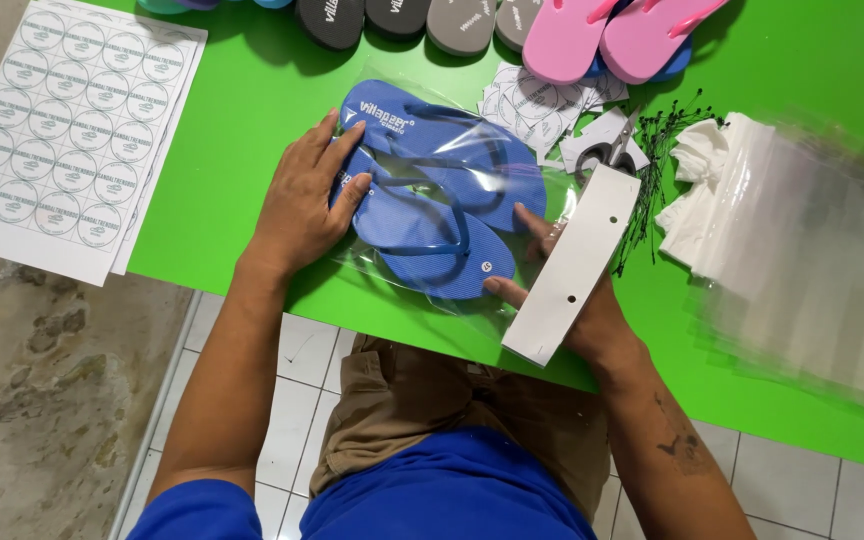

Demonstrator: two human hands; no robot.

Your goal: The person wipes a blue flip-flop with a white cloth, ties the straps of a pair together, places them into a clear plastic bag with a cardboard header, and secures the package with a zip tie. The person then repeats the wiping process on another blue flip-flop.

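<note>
Right, person seated at the green counter [252,110], blue shirt and tan shorts nearest the camera, tiled floor below. Right hand [577,300] holds a white card [577,262], long and narrow with two small holes, resting across the palm; index and thumb stick out past its left edge and press on the bag [452,210]. Left hand [304,200] lies flat, fingers spread, on the bag's left end, over the heels of the sandals [432,190]. Sandals: blue pair, stacked at a slight angle inside the clear bag, at the counter's middle just in from the near edge, between both hands.

Just beyond the card: scissors [620,140], partly hidden, lying on cut-out round stickers [537,100]. Beside them a bundle of thin black ties [667,150]. To the right, a stack of clear bags [802,250], blurred, with crumpled white ones at its left end.

Far left, hanging over the counter's edge: sticker sheets [62,130], white, rows of round labels.

Far edge: row of dark and grey soles [422,20], then pink sandals [612,35] overlapping something blue beneath.
</note>
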